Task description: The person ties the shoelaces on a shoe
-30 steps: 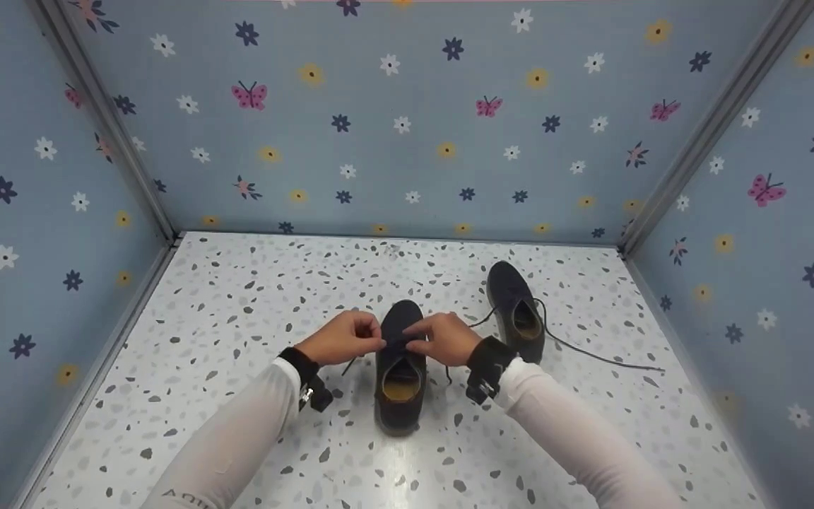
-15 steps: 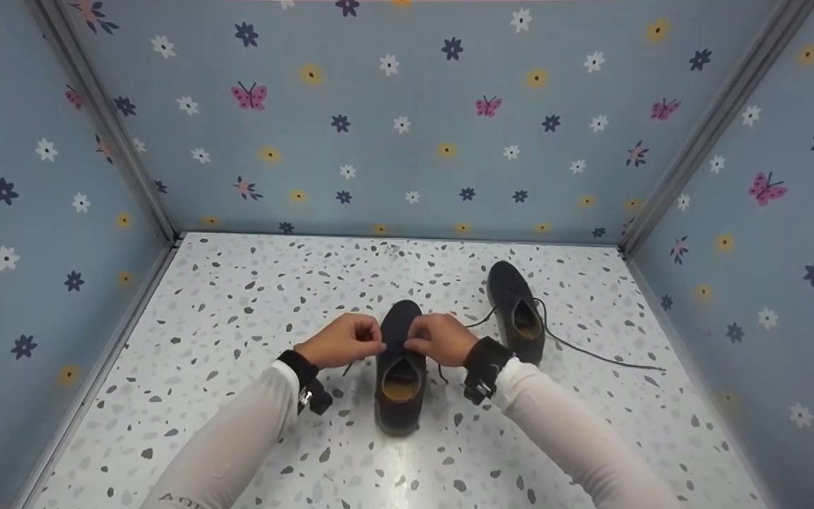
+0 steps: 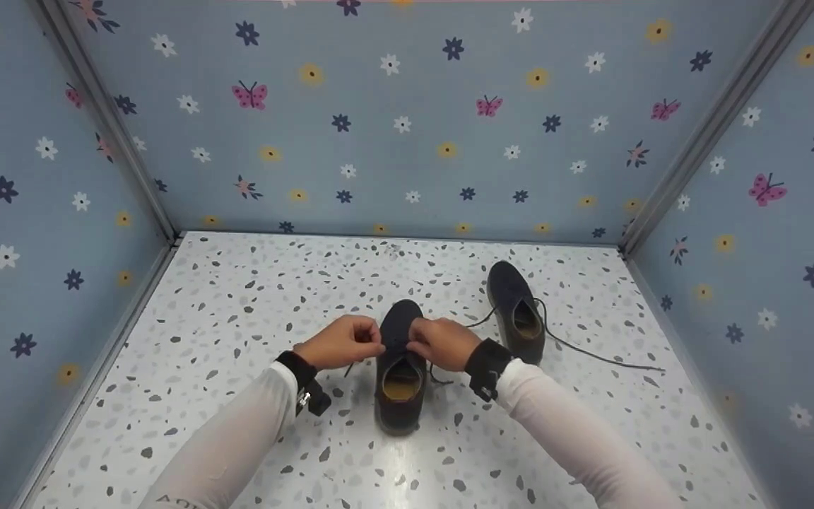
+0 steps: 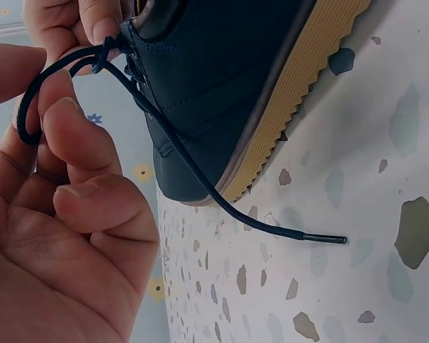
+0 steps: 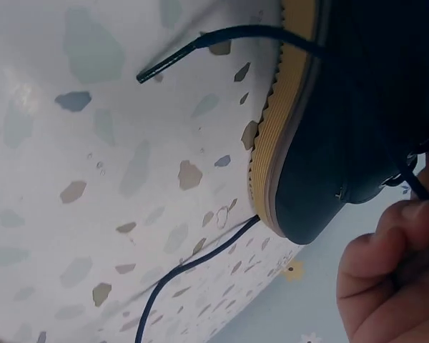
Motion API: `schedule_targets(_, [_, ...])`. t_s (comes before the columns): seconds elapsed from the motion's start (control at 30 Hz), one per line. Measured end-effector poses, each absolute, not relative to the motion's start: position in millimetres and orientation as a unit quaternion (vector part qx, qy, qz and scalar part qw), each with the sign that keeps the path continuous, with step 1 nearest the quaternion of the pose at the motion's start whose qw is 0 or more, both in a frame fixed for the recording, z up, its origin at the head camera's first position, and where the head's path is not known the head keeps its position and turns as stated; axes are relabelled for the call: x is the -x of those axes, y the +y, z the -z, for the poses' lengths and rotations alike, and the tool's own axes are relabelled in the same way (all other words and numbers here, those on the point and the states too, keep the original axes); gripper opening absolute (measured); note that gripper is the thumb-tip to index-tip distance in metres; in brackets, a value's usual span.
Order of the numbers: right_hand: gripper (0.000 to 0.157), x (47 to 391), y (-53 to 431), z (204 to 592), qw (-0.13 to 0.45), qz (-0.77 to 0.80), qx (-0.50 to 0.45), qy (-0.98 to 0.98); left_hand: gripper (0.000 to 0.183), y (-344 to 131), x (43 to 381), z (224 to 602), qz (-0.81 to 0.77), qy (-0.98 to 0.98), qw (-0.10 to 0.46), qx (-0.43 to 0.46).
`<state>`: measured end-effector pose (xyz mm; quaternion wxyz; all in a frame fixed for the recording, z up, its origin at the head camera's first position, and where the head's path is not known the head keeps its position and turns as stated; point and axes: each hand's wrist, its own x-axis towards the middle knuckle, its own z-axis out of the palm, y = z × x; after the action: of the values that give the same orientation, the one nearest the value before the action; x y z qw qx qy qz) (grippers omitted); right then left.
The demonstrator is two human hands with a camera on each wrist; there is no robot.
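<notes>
A dark navy lace-up shoe (image 3: 400, 417) stands upright on the floor, toe pointing away from me. My left hand (image 3: 342, 342) is at its left side, pinching a loop of the shoelace (image 4: 30, 100) between thumb and fingers. From the knot at the shoe's throat, a free lace end trails down to the floor side in the left wrist view. Across the shoe, my right hand (image 3: 448, 343) pinches the lace near the same knot with curled fingers. Another lace end (image 5: 257, 32) arcs past the shoe's side in the right wrist view. Part of the right fingertips is hidden.
A second navy shoe (image 3: 509, 290) stands farther right, its long loose lace (image 3: 591, 353) stretched over the speckled white floor (image 3: 273, 283). Flower-patterned blue panels (image 3: 393, 141) enclose the floor at the back and both sides.
My right fingers, earlier stretched over the shoe, have drawn back and curled together at the lace. The lace end on the right now bends outward. My left hand has barely moved.
</notes>
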<state>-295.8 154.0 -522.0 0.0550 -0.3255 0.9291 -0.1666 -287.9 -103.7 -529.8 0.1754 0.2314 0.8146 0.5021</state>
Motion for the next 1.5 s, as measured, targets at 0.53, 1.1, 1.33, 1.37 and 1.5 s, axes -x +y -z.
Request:
schedule_targets(0.53, [0.012, 299.6, 157.4, 526.8, 0.056, 0.225, 0.33, 0.915, 0.011, -101.3, 287.8, 531.4, -0.504, 0.813, 0.177, -0.233])
schedule_targets(1.1, [0.014, 288.2, 149.1, 534.9, -0.005, 0.24, 0.282, 0.929, 0.015, -94.6, 276.7, 530.1, -0.51, 0.794, 0.195, -0.267])
schedule_targets(1.33, [0.016, 283.9, 145.0, 542.2, -0.046, 0.237, 0.258, 0.935, 0.01, -90.1, 269.3, 535.8, -0.492, 0.796, 0.203, -0.288])
schedule_targets(1.37, [0.017, 283.3, 144.5, 543.3, -0.048, 0.239, 0.252, 0.936, 0.009, -89.4, 268.1, 536.4, -0.489, 0.796, 0.203, -0.292])
schedule_targets(1.5, [0.017, 281.4, 142.5, 546.8, -0.053, 0.254, 0.234, 0.937, 0.007, -87.2, 262.8, 536.9, -0.486, 0.793, 0.211, -0.3])
